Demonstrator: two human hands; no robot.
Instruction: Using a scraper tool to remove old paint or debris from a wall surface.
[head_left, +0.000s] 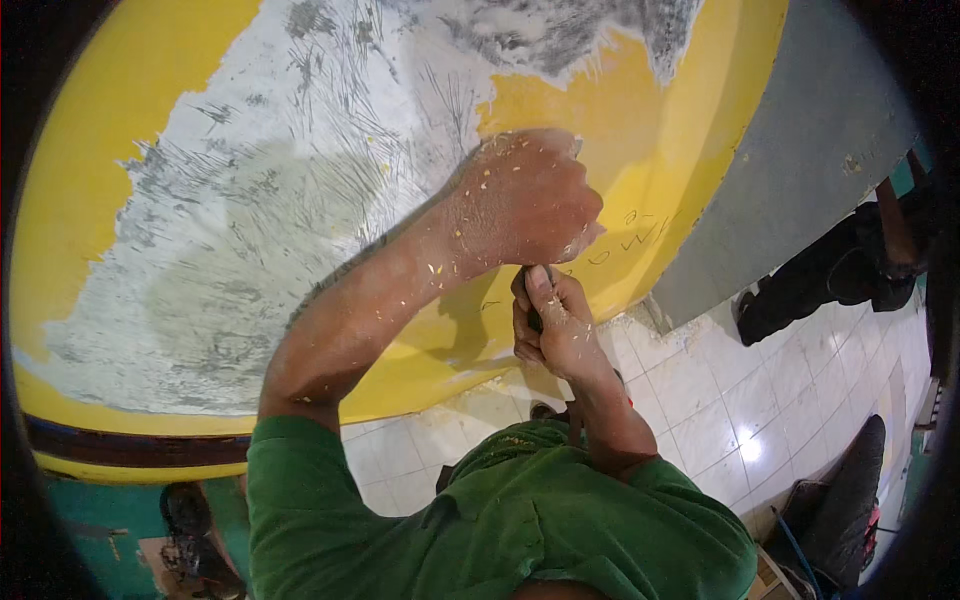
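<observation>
A large curved yellow painted panel (420, 382) spreads before me, with its paint gone over a wide scratched white and grey area (315, 202). My left hand (536, 196) is bent at the wrist over the yellow paint near the edge of this area, fingers curled downward; what it holds, if anything, is hidden. Just below it, my right hand (555, 322) grips a dark handle (534, 319), whose upper end passes out of sight by the left hand. Yellow and pale paint flakes cling to both arms. Handwritten marks show beside the hands.
A grey panel (795, 165) adjoins the yellow one on the right. Beyond it are a person's dark-trousered legs (810, 262). White floor tiles (705, 390) show below, with debris along the panel's edge. A dark object (844, 502) is at the lower right.
</observation>
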